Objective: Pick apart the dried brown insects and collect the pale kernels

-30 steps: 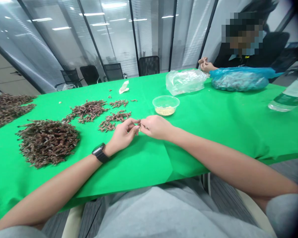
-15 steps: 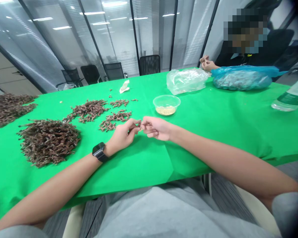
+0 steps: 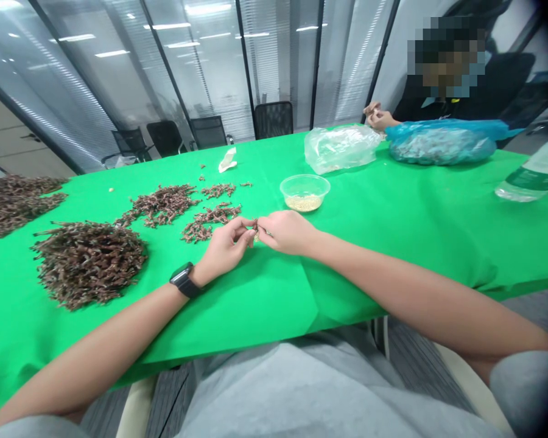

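head view — fingers (image 3: 244, 240) pinch a brown piece (image 3: 255, 226)

The left hand (image 3: 223, 248) and right hand (image 3: 290, 233) partly hide a brown scrap (image 3: 256, 225) too small to identify. The bottle (image 3: 532, 176) is cut off by the view's right edge, the leftmost pile (image 3: 16, 204) by its left.

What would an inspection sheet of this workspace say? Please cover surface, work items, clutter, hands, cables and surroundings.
Surface: green cloth, creased.
Work items: heaped brown dried pieces; clear bowl holding pale grains.
Clutter: whitish scrap, clear bag, blue bag, bottle.
Hands: left hand pinches a small brown piece; right hand meets it, grip unclear.
Cables: thin dark line on floor, perhaps a cable.
Surroundings: black chairs, glass partition, another person.
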`<state>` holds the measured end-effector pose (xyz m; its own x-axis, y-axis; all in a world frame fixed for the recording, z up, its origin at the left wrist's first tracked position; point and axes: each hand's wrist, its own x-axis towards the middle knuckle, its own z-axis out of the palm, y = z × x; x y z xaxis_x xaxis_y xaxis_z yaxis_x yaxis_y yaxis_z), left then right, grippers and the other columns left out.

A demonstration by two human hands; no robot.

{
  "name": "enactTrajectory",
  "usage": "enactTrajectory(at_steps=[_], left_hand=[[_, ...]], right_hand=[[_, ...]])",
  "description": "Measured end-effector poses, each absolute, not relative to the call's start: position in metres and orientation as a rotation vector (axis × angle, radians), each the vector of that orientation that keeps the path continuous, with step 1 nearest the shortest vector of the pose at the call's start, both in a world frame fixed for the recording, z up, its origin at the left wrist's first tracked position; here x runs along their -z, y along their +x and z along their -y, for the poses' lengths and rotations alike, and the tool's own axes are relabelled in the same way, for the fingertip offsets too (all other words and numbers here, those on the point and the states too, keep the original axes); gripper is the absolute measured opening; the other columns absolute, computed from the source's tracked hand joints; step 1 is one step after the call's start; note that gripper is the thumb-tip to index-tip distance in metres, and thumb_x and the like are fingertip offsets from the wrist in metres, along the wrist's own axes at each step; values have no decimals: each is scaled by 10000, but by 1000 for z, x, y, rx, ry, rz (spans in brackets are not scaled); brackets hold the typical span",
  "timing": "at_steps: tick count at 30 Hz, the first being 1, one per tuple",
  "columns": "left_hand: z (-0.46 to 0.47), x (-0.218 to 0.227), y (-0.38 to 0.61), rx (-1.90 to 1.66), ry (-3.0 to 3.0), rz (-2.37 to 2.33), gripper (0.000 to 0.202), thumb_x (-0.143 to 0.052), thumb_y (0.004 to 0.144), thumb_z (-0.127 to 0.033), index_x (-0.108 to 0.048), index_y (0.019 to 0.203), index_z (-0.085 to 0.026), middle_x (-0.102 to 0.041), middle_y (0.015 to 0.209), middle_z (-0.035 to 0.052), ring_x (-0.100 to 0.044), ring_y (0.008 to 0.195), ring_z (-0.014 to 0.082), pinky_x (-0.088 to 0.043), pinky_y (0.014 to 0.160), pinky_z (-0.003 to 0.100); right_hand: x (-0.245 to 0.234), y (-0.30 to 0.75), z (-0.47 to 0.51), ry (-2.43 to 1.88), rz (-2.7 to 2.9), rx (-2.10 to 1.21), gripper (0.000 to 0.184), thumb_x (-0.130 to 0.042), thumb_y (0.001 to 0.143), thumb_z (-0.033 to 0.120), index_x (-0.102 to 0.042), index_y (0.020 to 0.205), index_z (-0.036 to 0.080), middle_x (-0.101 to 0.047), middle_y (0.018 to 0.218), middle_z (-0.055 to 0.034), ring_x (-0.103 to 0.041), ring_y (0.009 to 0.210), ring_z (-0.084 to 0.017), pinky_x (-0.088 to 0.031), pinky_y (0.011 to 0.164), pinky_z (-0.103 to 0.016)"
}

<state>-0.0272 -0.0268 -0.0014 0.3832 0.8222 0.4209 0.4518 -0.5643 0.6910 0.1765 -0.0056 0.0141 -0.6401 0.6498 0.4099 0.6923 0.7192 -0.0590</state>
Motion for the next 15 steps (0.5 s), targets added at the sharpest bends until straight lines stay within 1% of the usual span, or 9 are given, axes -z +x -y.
enactTrajectory(at_steps=[2,4,7,9,10,12,15], left_hand=[[27,2,-27,-1040,2164,-1083,343,-559,976,-471,-617,1078,-149,-661,664,-10,-481,514,98,-358,529,220],[28,2,-28,-1029,2171,-1069,325,-559,978,-454,-614,1076,-149,-658,663,-13,-489,522,99,-363,536,221],[28,1,-28,-1023,2234,-1065,278,-557,980,-419,-614,1055,-157,-667,665,-15,-514,540,104,-375,551,223],[29,0,-28,-1019,2279,-1071,251,-547,984,-400,-610,1039,-163,-677,670,-15,-536,549,107,-389,562,224],[29,-1,-28,-1014,2295,-1075,239,-539,988,-390,-605,1034,-165,-681,673,-14,-549,554,109,-397,567,224],[29,-1,-28,-1008,2325,-1086,206,-526,992,-358,-594,1033,-168,-691,684,-13,-579,569,111,-417,582,224],[29,1,-30,-1025,2415,-1111,136,-533,980,-285,-586,1046,-179,-720,736,-11,-628,621,115,-447,628,222]], right_hand=[[-15,176,5,-1044,2552,157,317,-461,981,292,-718,964,107,-743,838,-141,-601,692,-197,-275,621,-303],[-14,175,5,-1025,2538,108,317,-474,968,290,-717,884,105,-730,791,-133,-572,662,-182,-263,610,-303],[-9,173,2,-956,2412,-145,311,-502,919,269,-651,686,126,-642,639,-59,-470,585,-129,-241,585,-288],[-5,170,2,-918,2268,-426,316,-519,872,260,-563,580,146,-520,543,2,-398,549,-99,-230,557,-269],[-4,168,2,-920,2183,-594,311,-523,850,258,-532,557,153,-459,512,23,-370,530,-90,-226,537,-257],[-5,165,2,-979,1959,-992,272,-513,820,253,-513,561,167,-365,467,56,-306,476,-77,-207,481,-235],[-11,164,3,-1002,1571,-1685,207,-453,816,241,-495,620,190,-249,419,99,-158,408,-73,-163,398,-211]])
